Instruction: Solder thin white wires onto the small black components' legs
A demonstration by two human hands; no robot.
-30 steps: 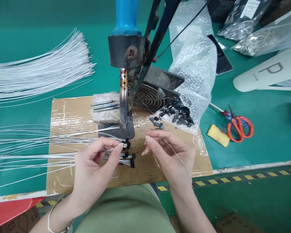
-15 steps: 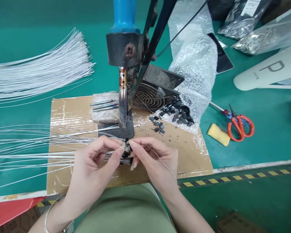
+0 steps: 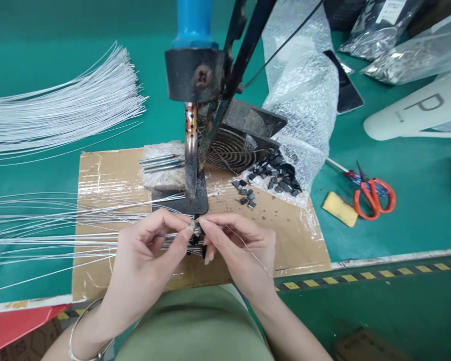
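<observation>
My left hand (image 3: pixel 146 260) is closed in a pinch of thumb and forefinger on the end of a white wire, just below the iron's tip. Opposite it, my right hand (image 3: pixel 244 250) pinches a small black connector (image 3: pixel 198 230); the fingertips of both hands nearly meet and cover much of it. A thin bare strand (image 3: pixel 248 247) runs out over my right fingers toward the wrist. Loose white wires (image 3: pixel 97 239), some with black ends, lie under my left hand and stretch left. Above my fingertips a soldering iron (image 3: pixel 191 170) hangs tip down in a clamp, apart from them.
A cardboard sheet (image 3: pixel 293 235) lies beneath my hands. Behind the iron stands a fan (image 3: pixel 233 148). Black connectors (image 3: pixel 280 175) spill from bubble wrap (image 3: pixel 300 100). Rightward are a yellow sponge (image 3: pixel 340 209) and orange-handled scissors (image 3: pixel 374 200). A thick wire bundle (image 3: pixel 67 113) lies back left.
Almost nothing differs. Both hands keep their pinch at the same spot under the iron; the whole view has shifted very slightly.
</observation>
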